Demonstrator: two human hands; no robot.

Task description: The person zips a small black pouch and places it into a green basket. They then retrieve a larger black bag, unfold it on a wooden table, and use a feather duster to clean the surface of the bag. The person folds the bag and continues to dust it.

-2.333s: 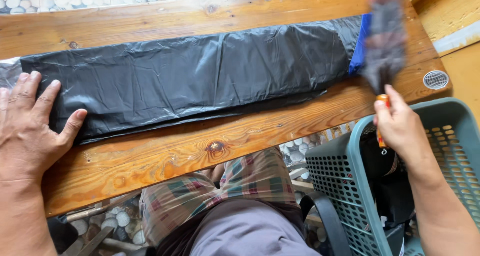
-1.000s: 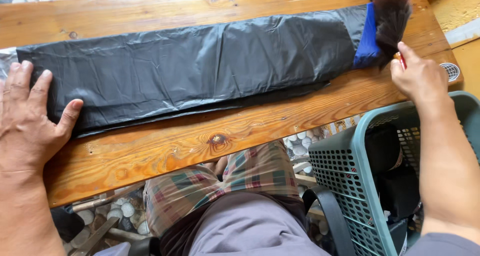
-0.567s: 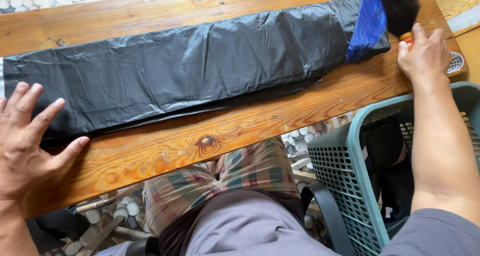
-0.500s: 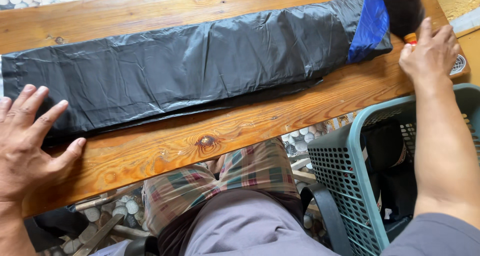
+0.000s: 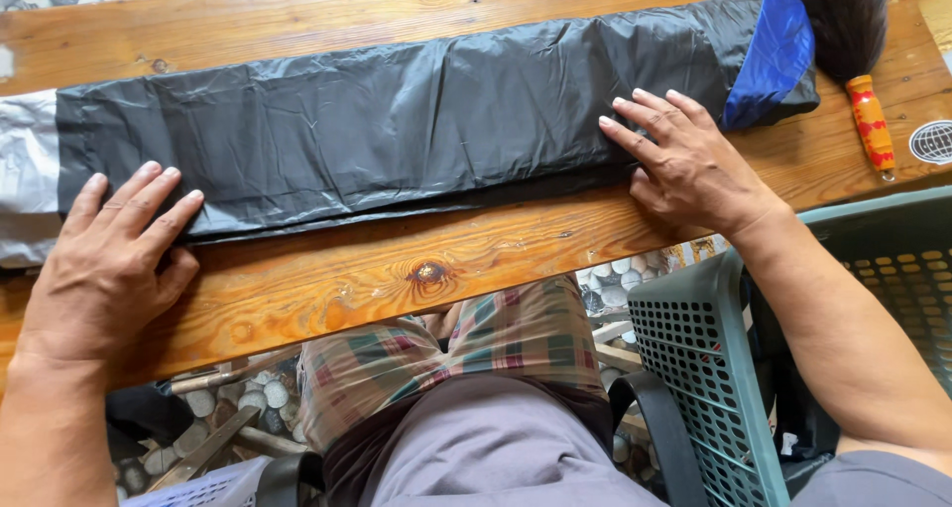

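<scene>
A long folded black plastic sheet (image 5: 397, 120) lies along a wooden table (image 5: 397, 269), with a blue band (image 5: 773, 56) at its right end. My left hand (image 5: 114, 259) lies flat with fingers spread on the sheet's lower left edge. My right hand (image 5: 684, 165) rests flat with fingers apart on the sheet's right part, just left of the blue band. A brush with dark bristles and an orange-red handle (image 5: 871, 120) lies on the table to the right of that hand, untouched.
A green slotted plastic basket (image 5: 714, 368) stands below the table at the right. My lap in plaid cloth (image 5: 446, 358) is under the table edge. Pebbles cover the ground. A pale grey sheet end (image 5: 25, 170) sticks out at the left.
My right hand has let go of the brush, which now lies on the table, and has moved left onto the black sheet. My left hand has slid up onto the sheet's edge.
</scene>
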